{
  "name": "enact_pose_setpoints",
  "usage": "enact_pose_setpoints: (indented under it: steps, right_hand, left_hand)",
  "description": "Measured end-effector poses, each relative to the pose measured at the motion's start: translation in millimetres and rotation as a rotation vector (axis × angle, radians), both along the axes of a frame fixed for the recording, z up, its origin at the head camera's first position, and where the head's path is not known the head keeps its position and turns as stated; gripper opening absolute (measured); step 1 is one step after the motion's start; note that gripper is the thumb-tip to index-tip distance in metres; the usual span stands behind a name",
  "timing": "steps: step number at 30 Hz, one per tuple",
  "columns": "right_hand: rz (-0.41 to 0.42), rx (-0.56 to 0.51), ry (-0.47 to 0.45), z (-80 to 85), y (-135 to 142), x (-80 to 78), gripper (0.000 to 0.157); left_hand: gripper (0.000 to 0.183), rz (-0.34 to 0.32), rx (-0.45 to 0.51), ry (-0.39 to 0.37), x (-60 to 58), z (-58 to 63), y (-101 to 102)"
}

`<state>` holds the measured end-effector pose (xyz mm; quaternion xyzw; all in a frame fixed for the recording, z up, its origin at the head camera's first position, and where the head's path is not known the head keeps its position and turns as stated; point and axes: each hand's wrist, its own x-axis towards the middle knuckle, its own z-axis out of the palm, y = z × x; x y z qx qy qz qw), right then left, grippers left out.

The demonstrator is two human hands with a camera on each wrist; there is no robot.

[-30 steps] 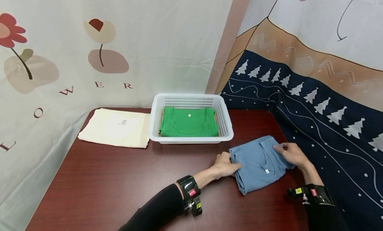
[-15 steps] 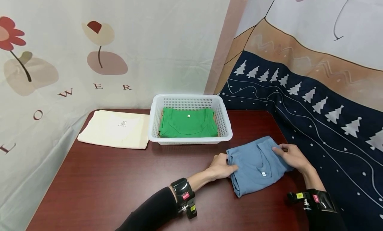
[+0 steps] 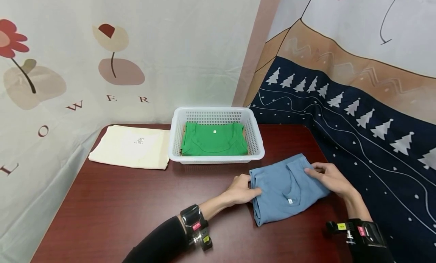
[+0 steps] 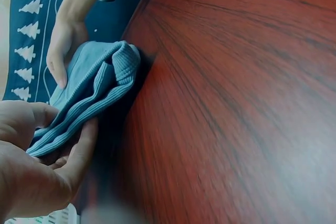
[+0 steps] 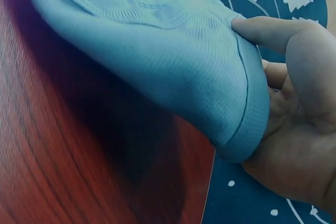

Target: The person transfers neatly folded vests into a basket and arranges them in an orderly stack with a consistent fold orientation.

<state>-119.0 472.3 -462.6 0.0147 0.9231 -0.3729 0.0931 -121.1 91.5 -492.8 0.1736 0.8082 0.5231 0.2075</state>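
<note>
A folded blue T-shirt (image 3: 282, 189) with a small white neck label is stretched between my two hands at the right side of the table. My left hand (image 3: 242, 190) grips its left edge, thumb on top and fingers underneath. In the left wrist view, the layered edge of the shirt (image 4: 79, 106) sits between thumb and fingers, lifted over the tabletop. On the opposite side, my right hand (image 3: 332, 178) pinches the edge; the right wrist view shows the thumb of that hand (image 5: 310, 77) on the upper face and the fingers partly hidden behind the fabric.
A white plastic basket (image 3: 218, 159) stands at the back of the table (image 3: 136, 206), holding a folded green shirt (image 3: 214, 142). Left of it lies a folded cream cloth garment (image 3: 126, 147) with small dark print. Printed curtains (image 3: 190, 58) hang behind and at the right.
Both hands keep hold of the blue T-shirt, which has shifted left. My left hand has moved left with it; my right hand has moved only slightly.
</note>
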Motion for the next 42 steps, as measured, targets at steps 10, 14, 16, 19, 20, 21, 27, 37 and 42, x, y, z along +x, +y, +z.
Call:
enact_pose_setpoints:
  steps: [10,14,16,19,20,21,27,37,42]
  right_hand:
    - [0.080,-0.163,-0.011,7.3,-18,6.4,0.028]
    - [0.133,-0.245,-0.039,8.8,-23,7.9,0.027]
    - [0.168,-0.289,-0.053,10.0,-27,7.6,0.026]
    - [0.229,-0.347,-0.069,11.1,-32,6.5,0.023]
    - [0.252,-0.360,-0.070,11.4,-34,6.2,0.022]
    - [0.272,-0.375,-0.070,11.8,-36,6.1,0.022]
    - [0.388,-0.429,-0.058,15.9,-47,8.0,0.011]
    - [0.485,-0.499,-0.035,24.5,-60,8.2,0.021]
    - [0.502,-0.511,-0.022,33.1,-69,7.3,0.024]
  left_hand:
    - [0.004,-0.024,0.060,-0.073,1.0,-0.9,-32]
    - [0.003,-0.031,0.081,-0.095,0.7,0.3,-46]
    - [0.004,-0.032,0.097,-0.112,0.7,1.8,-54]
    - [0.007,-0.039,0.120,-0.133,1.1,4.6,-65]
    - [0.009,-0.043,0.127,-0.141,1.2,5.7,-68]
    - [0.011,-0.050,0.145,-0.159,2.0,7.0,-72]
    - [0.024,-0.103,0.226,-0.238,6.7,15.2,-94]
    - [0.026,-0.161,0.243,-0.264,10.9,34.1,-128]
    - [0.027,-0.175,0.262,-0.274,11.4,42.0,-139]
